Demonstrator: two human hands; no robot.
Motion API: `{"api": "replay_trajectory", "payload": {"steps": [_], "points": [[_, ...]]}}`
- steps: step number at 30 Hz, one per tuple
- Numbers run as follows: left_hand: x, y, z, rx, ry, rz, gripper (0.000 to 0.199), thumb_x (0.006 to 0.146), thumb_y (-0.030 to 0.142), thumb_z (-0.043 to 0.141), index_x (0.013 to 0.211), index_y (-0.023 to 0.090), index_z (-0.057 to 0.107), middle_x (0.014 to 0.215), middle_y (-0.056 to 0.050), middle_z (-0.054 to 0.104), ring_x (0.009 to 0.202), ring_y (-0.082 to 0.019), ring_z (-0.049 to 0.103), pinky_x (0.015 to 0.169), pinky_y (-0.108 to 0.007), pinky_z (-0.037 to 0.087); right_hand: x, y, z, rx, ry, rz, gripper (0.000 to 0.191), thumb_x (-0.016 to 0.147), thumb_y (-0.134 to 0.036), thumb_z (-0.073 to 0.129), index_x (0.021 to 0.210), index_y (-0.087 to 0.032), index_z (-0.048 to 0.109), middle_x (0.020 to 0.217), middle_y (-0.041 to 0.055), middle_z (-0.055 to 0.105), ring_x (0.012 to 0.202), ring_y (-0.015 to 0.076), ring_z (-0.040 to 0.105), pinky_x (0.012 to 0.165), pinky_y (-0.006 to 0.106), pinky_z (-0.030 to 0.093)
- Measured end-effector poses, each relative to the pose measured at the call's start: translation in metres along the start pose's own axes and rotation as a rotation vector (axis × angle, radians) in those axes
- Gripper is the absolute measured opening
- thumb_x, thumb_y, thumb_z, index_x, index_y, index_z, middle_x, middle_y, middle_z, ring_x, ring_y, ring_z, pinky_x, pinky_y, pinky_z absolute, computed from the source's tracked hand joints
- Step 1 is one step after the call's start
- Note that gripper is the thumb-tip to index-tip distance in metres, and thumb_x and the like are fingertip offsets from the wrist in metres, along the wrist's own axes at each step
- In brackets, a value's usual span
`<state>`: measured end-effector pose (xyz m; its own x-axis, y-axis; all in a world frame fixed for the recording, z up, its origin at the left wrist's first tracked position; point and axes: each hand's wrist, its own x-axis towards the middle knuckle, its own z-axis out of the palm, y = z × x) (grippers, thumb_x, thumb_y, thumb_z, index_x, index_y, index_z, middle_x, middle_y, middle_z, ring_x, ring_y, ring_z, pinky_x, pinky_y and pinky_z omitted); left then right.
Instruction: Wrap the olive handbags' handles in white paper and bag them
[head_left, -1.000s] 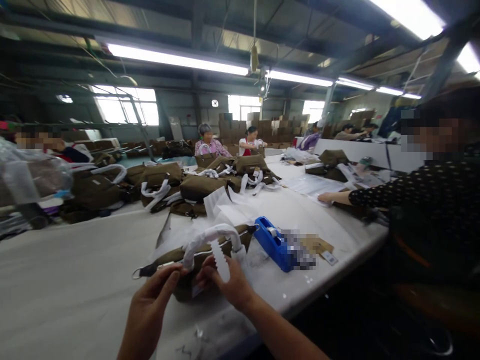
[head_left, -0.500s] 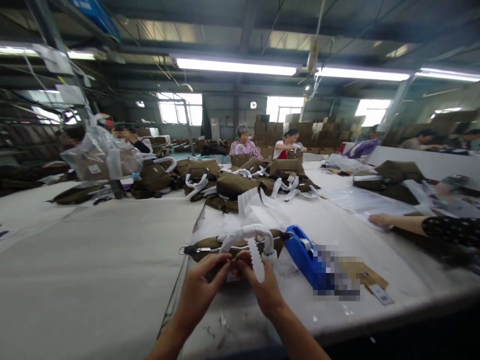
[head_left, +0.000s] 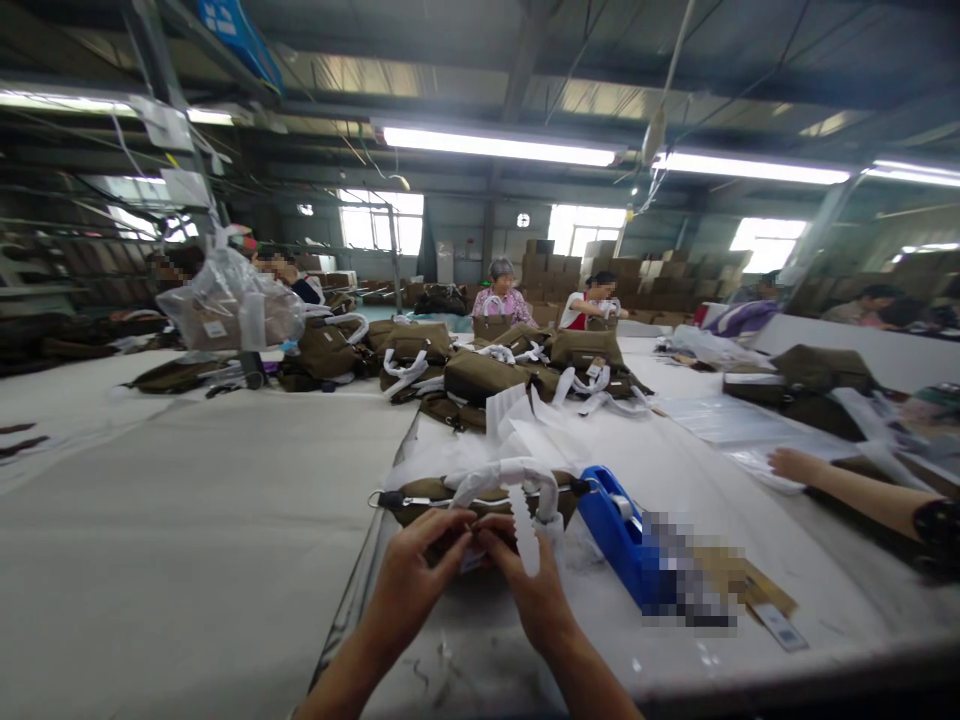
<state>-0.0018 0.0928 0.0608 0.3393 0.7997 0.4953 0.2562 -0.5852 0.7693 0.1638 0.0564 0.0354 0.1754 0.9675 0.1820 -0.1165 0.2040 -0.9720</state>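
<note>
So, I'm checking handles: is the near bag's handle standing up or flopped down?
Standing up: the white-wrapped handle arches above the zipped top of the bag.

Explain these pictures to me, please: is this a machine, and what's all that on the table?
No machine: these are a person's bare hands, seen by one camera worn on the head, looking forward and down. The left hand and right hand meet at an olive bag; what their fingertips pinch is too small to tell. A white notched strip sits in the right hand. On the table, a blue tape dispenser stands beside the bag, with more bags behind.
</note>
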Motion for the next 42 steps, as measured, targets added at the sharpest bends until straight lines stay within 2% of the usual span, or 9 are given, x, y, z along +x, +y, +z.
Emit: {"api": "replay_trajectory", "payload": {"steps": [9, 16, 21, 28, 34, 38, 42], "points": [[-0.003, -0.007, 0.003, -0.039, -0.005, -0.059, 0.019, 0.092, 0.032, 0.067, 0.109, 0.028, 0.074, 0.112, -0.001, 0.076, 0.108, -0.021, 0.070, 0.095, -0.030, 0.054, 0.001, 0.006, 0.001, 0.020, 0.019, 0.025, 0.024, 0.082, -0.045, 0.076, 0.095, -0.024, 0.077, 0.094, 0.0072, 0.075, 0.088, 0.0270, 0.067, 0.072, 0.036, 0.055], [0.000, -0.006, 0.004, -0.049, 0.013, -0.064, 0.017, 0.091, 0.031, 0.068, 0.106, 0.028, 0.075, 0.109, 0.000, 0.077, 0.105, -0.020, 0.071, 0.092, -0.028, 0.054, 0.000, 0.006, 0.000, 0.012, 0.028, 0.019, 0.025, 0.083, -0.044, 0.076, 0.095, -0.023, 0.078, 0.094, 0.0091, 0.075, 0.083, 0.0258, 0.067, 0.071, 0.036, 0.055], [-0.001, -0.006, 0.005, -0.055, 0.009, -0.065, 0.017, 0.090, 0.029, 0.068, 0.106, 0.027, 0.075, 0.108, 0.000, 0.077, 0.105, -0.019, 0.071, 0.093, -0.028, 0.054, 0.001, 0.003, 0.001, -0.004, 0.016, -0.004, 0.026, 0.084, -0.044, 0.075, 0.094, -0.020, 0.078, 0.092, 0.0095, 0.075, 0.083, 0.0240, 0.069, 0.069, 0.032, 0.055], [0.000, -0.005, 0.005, -0.051, 0.020, -0.069, 0.016, 0.090, 0.029, 0.068, 0.105, 0.027, 0.075, 0.108, 0.000, 0.077, 0.104, -0.019, 0.071, 0.091, -0.027, 0.055, 0.002, 0.009, 0.001, 0.038, 0.043, -0.012, 0.022, 0.082, -0.040, 0.077, 0.092, -0.021, 0.079, 0.085, 0.0079, 0.075, 0.073, 0.0207, 0.066, 0.064, 0.030, 0.054], [-0.003, -0.009, 0.005, -0.044, 0.011, -0.083, 0.017, 0.091, 0.030, 0.068, 0.106, 0.028, 0.074, 0.110, 0.000, 0.077, 0.106, -0.019, 0.070, 0.093, -0.028, 0.055, 0.001, 0.022, 0.001, 0.104, 0.052, 0.004, 0.023, 0.084, -0.038, 0.078, 0.099, -0.021, 0.078, 0.089, 0.0064, 0.075, 0.076, 0.0188, 0.066, 0.068, 0.028, 0.055], [-0.001, -0.006, 0.005, -0.028, 0.021, -0.093, 0.018, 0.090, 0.031, 0.068, 0.106, 0.027, 0.075, 0.108, -0.001, 0.078, 0.104, -0.020, 0.071, 0.091, -0.028, 0.057, 0.002, 0.023, 0.003, 0.113, 0.062, 0.000, 0.022, 0.082, -0.037, 0.079, 0.097, -0.020, 0.079, 0.093, 0.0073, 0.076, 0.079, 0.0202, 0.069, 0.069, 0.029, 0.057], [0.001, -0.001, 0.006, -0.005, 0.044, -0.082, 0.019, 0.088, 0.038, 0.067, 0.100, 0.028, 0.077, 0.103, 0.000, 0.079, 0.097, -0.021, 0.074, 0.087, -0.027, 0.060, 0.003, 0.016, 0.005, 0.069, 0.078, -0.054, 0.015, 0.083, -0.032, 0.075, 0.091, -0.020, 0.078, 0.084, 0.0061, 0.075, 0.077, 0.0208, 0.069, 0.068, 0.030, 0.056]]}}
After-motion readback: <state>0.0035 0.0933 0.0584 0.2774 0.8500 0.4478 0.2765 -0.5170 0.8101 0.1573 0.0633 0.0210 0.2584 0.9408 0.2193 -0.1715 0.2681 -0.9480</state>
